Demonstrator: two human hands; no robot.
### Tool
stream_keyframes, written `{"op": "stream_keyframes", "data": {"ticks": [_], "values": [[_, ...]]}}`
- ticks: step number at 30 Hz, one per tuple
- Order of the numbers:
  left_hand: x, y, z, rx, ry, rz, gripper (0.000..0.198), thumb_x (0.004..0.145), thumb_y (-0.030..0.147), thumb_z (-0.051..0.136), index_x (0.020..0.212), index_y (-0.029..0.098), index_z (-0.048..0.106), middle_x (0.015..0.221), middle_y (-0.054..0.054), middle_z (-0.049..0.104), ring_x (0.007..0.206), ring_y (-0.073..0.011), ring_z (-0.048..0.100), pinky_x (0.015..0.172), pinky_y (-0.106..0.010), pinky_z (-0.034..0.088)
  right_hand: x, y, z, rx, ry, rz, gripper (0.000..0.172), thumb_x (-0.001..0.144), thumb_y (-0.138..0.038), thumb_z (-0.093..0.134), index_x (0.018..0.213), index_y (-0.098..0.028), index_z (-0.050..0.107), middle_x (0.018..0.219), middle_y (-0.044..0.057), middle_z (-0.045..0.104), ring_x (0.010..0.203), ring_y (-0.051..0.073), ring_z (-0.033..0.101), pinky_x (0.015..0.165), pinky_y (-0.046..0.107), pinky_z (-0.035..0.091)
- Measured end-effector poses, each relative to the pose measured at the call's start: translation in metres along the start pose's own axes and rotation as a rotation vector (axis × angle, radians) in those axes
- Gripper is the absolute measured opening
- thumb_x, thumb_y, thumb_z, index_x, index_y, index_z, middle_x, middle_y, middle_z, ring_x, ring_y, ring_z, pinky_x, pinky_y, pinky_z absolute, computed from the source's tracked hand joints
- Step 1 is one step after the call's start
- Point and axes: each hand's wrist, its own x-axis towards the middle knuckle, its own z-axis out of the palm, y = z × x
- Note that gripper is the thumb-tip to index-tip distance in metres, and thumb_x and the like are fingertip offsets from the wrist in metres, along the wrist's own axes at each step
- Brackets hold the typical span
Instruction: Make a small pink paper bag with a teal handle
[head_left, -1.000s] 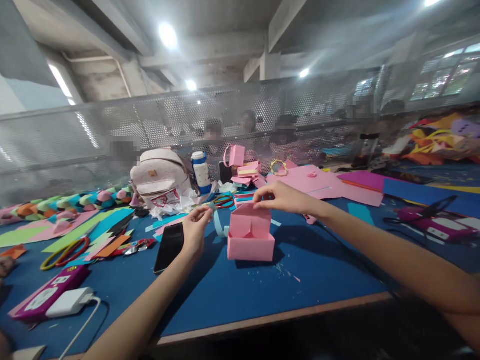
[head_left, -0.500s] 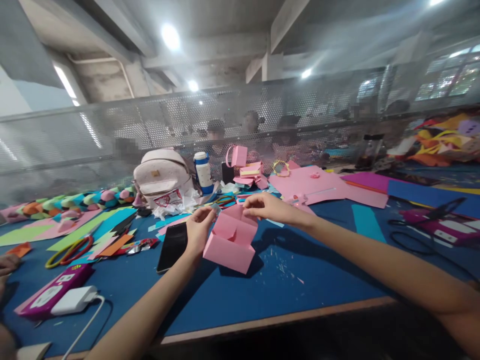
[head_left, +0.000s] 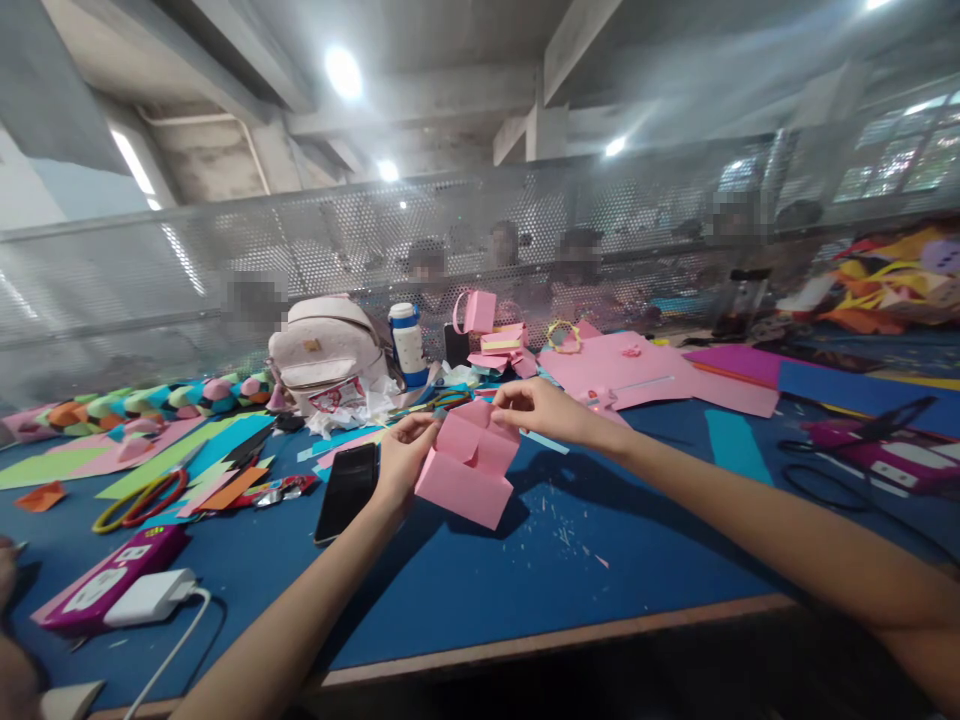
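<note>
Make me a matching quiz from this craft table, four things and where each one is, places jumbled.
1. Pink paper box
2. Dark phone
3. White-and-blue bottle
4. White adapter

A. Standing just right of the pale backpack
B. At the purple power strip, cable trailing
C. Between the left hand and right hand
D. Flat on the blue table, beside the left hand

Pairs: 1-C, 2-D, 3-A, 4-B

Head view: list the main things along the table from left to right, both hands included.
Folded orange paper, scissors, black phone, left hand, pink paper box, right hand, blue paper strip, right-side purple power strip.
</note>
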Motion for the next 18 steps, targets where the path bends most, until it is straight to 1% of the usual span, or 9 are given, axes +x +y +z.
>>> {"op": "stream_keyframes", "data": {"ticks": [8, 11, 14, 16, 18], "values": [[-0.001, -0.002, 0.001, -0.023, -0.062, -0.055, 0.030, 0.054, 0.033, 0.085, 0.075, 0.016, 0.071, 0.066, -0.002, 0.070, 0.054, -0.0131, 0.062, 0.050, -0.022, 0.043, 0.003, 0.008, -0.004, -0.071, 0.050, -0.016, 0.015, 0.080, -0.028, 0.062, 0.076, -0.014, 0.062, 0.069, 0.002, 0.060, 0.061, 0.012, 0.049, 0.057, 0.026, 0.035], [-0.001, -0.002, 0.001, -0.050, -0.085, -0.083, 0.034, 0.054, 0.035, 0.086, 0.079, 0.015, 0.072, 0.066, -0.002, 0.070, 0.051, -0.0117, 0.060, 0.048, -0.021, 0.043, 0.003, 0.010, -0.006, -0.119, 0.062, -0.016, 0.013, 0.080, -0.027, 0.062, 0.076, -0.014, 0.062, 0.067, 0.001, 0.058, 0.060, 0.011, 0.048, 0.058, 0.026, 0.035], [-0.002, 0.000, 0.001, -0.083, -0.111, -0.113, 0.038, 0.054, 0.036, 0.086, 0.082, 0.015, 0.073, 0.068, -0.003, 0.071, 0.048, -0.0093, 0.058, 0.044, -0.018, 0.039, 0.002, 0.010, -0.008, -0.157, 0.077, -0.016, 0.011, 0.080, -0.025, 0.062, 0.077, -0.014, 0.063, 0.067, 0.001, 0.058, 0.063, 0.012, 0.048, 0.059, 0.026, 0.034], [-0.002, 0.000, 0.001, -0.121, -0.132, -0.133, 0.038, 0.055, 0.036, 0.086, 0.083, 0.014, 0.074, 0.072, -0.005, 0.073, 0.051, -0.0097, 0.060, 0.044, -0.017, 0.037, 0.001, 0.008, -0.010, -0.176, 0.086, -0.017, 0.011, 0.080, -0.024, 0.062, 0.077, -0.014, 0.064, 0.068, 0.002, 0.059, 0.063, 0.012, 0.048, 0.058, 0.026, 0.034], [-0.002, -0.001, 0.000, -0.171, -0.155, -0.147, 0.036, 0.057, 0.037, 0.085, 0.083, 0.014, 0.074, 0.076, -0.007, 0.075, 0.057, -0.0118, 0.065, 0.047, -0.018, 0.040, 0.000, 0.005, -0.011, -0.199, 0.097, -0.018, 0.011, 0.080, -0.024, 0.063, 0.076, -0.015, 0.064, 0.068, 0.002, 0.060, 0.061, 0.011, 0.047, 0.057, 0.026, 0.033]]}}
